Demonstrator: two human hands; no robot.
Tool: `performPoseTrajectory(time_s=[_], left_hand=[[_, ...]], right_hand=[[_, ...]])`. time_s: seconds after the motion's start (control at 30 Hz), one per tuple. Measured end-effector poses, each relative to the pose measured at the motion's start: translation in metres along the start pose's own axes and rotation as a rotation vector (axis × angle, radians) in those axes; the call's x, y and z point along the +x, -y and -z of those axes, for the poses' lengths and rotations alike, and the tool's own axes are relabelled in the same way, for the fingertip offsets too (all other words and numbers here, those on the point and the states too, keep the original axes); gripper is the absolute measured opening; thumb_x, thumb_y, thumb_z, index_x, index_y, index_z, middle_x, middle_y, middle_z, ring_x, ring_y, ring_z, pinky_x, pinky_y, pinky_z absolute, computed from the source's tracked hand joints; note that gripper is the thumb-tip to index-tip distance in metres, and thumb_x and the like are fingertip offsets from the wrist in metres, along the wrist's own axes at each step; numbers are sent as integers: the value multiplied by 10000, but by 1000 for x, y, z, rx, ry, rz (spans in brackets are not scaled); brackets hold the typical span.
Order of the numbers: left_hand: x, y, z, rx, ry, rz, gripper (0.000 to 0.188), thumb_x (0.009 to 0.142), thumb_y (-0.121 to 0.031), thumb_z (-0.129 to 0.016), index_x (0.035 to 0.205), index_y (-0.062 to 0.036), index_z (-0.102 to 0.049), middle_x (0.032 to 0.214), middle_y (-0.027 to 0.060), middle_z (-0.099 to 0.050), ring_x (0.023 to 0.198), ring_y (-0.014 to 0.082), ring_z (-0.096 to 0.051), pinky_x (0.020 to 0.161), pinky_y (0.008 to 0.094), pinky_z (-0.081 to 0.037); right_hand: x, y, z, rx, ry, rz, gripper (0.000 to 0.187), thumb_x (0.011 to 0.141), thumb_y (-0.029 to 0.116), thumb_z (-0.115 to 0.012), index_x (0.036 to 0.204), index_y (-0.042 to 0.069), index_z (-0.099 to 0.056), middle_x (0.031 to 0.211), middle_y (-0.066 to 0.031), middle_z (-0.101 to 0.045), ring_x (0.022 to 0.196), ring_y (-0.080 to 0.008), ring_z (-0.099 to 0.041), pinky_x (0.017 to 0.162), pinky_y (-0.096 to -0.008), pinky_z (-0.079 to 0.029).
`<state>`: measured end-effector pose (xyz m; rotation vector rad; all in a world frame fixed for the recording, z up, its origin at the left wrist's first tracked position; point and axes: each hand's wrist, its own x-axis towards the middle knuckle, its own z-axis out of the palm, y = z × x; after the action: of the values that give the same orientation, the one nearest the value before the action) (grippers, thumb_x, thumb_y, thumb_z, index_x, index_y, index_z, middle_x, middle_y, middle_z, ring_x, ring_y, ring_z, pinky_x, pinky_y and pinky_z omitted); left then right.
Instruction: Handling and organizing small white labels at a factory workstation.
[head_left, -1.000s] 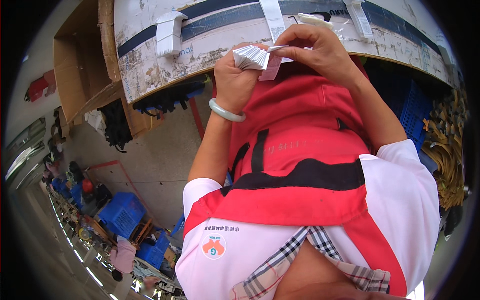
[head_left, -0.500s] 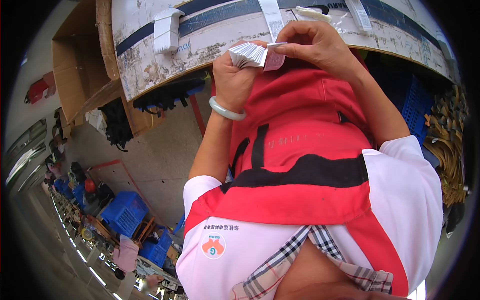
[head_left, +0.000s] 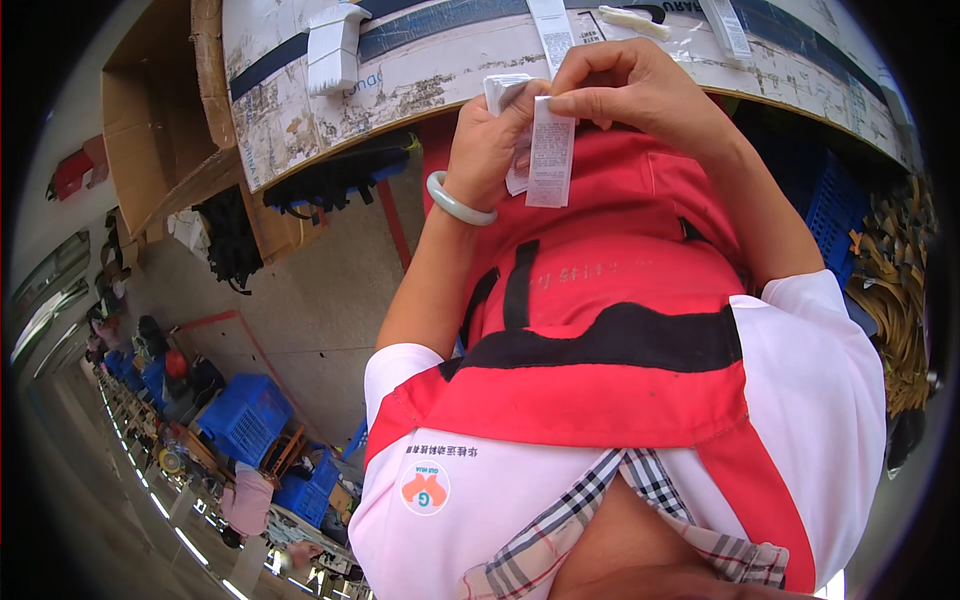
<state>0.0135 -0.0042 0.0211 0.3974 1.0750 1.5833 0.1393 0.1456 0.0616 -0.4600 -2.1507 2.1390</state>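
Note:
My left hand [head_left: 476, 152], with a pale bangle at the wrist, is closed around a stack of folded white labels [head_left: 507, 92]. The stack's top end shows above the fingers; part of it is hidden in the palm. My right hand [head_left: 645, 92] pinches the top of a printed white label [head_left: 550, 165] between thumb and finger. This label hangs down flat in front of the red apron [head_left: 600, 240], right beside the left hand's fingers. Both hands are held close together at the near edge of the worktable [head_left: 420, 95].
On the table lie a pile of white labels [head_left: 333, 55], a printed label strip [head_left: 553, 35], a whitish bundle [head_left: 636, 21] and another strip [head_left: 727, 28]. An open cardboard box [head_left: 160, 130] stands left. Blue crates [head_left: 247, 418] and a person in pink [head_left: 245, 500] are farther off.
The fanned labels in my left hand have tilted, so their fanned edges no longer show. The label in my right hand has turned and now hangs down with its printed face visible.

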Motion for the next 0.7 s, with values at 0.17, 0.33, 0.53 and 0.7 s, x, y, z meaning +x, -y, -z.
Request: performPoseTrajectory(time_s=[0.17,0.33,0.53,0.7], left_hand=[[2,7,3,-83,156,100,598,929,-552,-513,1012,33,-607,822,89,-639,725,165,-667,641,251,-546],[2,15,10,-35,156,161,267,961,-287,-608,1010,-26,-580,805,53,-581,674,153,-613,575,244,-493],[0,18,10,-138,141,186,163,970,-200,-592,991,-40,-574,785,43,-561,643,147,-597,555,246,-481],[-2,19,8,-124,156,204,170,976,-217,-581,1005,-50,-567,795,38,-550,645,148,-586,554,252,-470]], right_hand=[[4,-20,-4,156,-61,23,175,915,147,-666,930,-28,-665,701,-64,-625,568,-83,-571,562,-228,-477],[4,-35,-4,-125,-140,122,199,914,170,-673,1007,-6,-679,774,-34,-635,686,-87,-603,644,-211,-493],[-6,-27,-6,-237,-178,140,187,902,159,-683,1016,11,-688,835,-30,-631,766,-88,-612,692,-214,-500],[-7,-33,-7,-264,-199,225,149,899,133,-680,988,14,-686,846,-37,-641,782,-84,-617,698,-214,-507]])
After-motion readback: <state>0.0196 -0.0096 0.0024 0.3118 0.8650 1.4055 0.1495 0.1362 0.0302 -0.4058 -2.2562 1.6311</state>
